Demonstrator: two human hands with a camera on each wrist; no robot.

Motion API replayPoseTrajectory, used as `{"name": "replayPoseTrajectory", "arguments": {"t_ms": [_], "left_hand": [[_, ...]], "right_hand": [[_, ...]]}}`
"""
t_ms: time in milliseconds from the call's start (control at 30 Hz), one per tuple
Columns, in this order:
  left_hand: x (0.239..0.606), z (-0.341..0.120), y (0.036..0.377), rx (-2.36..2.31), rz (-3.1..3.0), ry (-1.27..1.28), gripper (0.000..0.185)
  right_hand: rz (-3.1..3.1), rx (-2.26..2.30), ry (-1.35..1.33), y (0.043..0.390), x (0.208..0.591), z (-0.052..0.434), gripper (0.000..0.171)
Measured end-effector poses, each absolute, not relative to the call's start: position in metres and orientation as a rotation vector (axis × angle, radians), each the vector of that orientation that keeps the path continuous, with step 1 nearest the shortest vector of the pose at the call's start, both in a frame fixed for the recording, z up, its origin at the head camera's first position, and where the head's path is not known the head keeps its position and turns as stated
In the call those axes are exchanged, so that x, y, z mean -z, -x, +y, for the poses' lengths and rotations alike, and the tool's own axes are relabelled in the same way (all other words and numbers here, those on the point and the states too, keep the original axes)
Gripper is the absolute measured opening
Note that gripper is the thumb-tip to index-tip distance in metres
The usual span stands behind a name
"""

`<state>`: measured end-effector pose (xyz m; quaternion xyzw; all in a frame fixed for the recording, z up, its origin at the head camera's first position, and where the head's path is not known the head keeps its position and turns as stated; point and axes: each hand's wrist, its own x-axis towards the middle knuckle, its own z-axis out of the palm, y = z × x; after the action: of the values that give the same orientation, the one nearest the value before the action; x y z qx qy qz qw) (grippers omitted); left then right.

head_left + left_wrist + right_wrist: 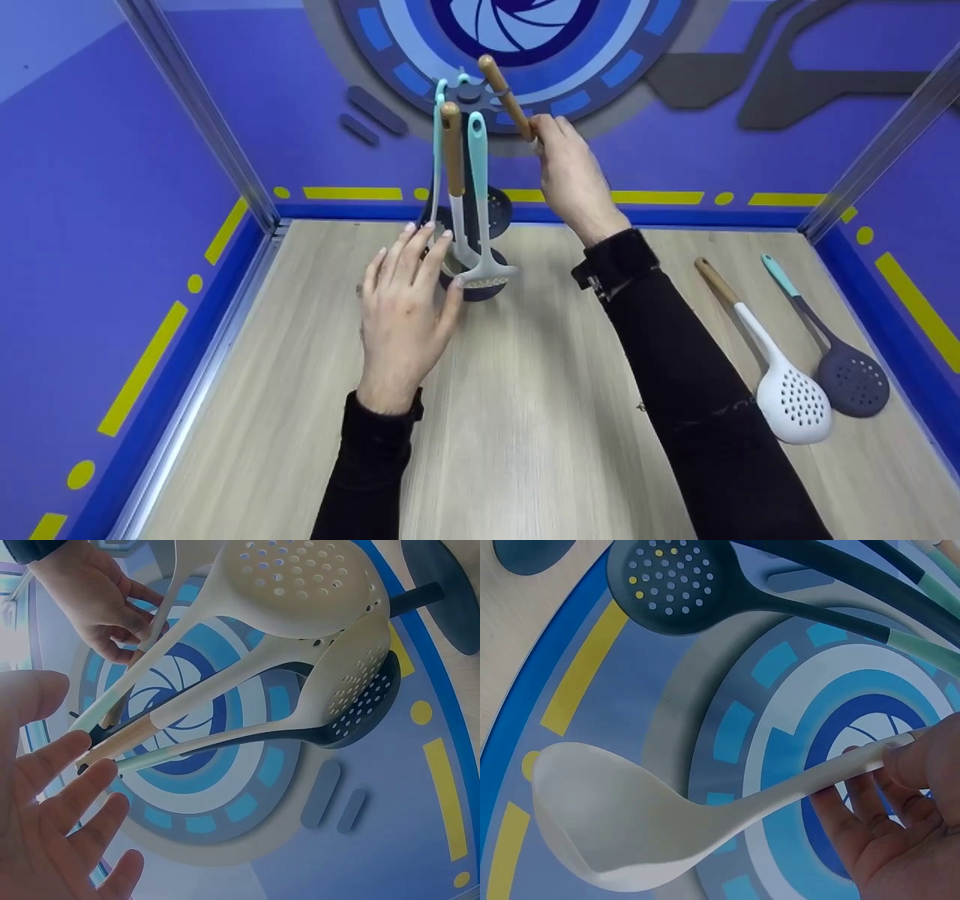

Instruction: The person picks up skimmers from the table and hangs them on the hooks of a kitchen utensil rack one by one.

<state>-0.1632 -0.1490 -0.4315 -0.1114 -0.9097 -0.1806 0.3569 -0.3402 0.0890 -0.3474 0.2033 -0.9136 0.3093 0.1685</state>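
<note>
My right hand (577, 172) pinches a white ladle (622, 817) with a wooden handle (504, 90), where neck meets handle. The ladle's bowl hangs down, hidden in the head view. Its handle is beside the top of a dark utensil stand (469, 93); whether it touches a hook, I cannot tell. From the stand hang several utensils: a wooden-handled one (453, 150), a mint-handled skimmer (480, 161) and a dark slotted skimmer (675, 581). My left hand (409, 300) has its fingers spread close to the hanging utensils; I cannot tell whether they touch.
On the wooden table (525, 450), a white slotted skimmer (795, 405) with a wooden handle lies at the right, next to a dark skimmer (853, 379) with a mint handle. Blue walls (105, 225) enclose the table at left, back and right.
</note>
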Motion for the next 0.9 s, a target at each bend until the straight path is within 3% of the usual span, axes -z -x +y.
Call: {"name": "replayPoseTrajectory", "arguments": {"t_ms": [900], "left_hand": [[0.4342,-0.1485,0.165,0.472,-2.334,0.304,0.055]], "right_hand": [[-2.62,-0.899,-0.623,0.3387,0.3556,0.0886,0.034]]}}
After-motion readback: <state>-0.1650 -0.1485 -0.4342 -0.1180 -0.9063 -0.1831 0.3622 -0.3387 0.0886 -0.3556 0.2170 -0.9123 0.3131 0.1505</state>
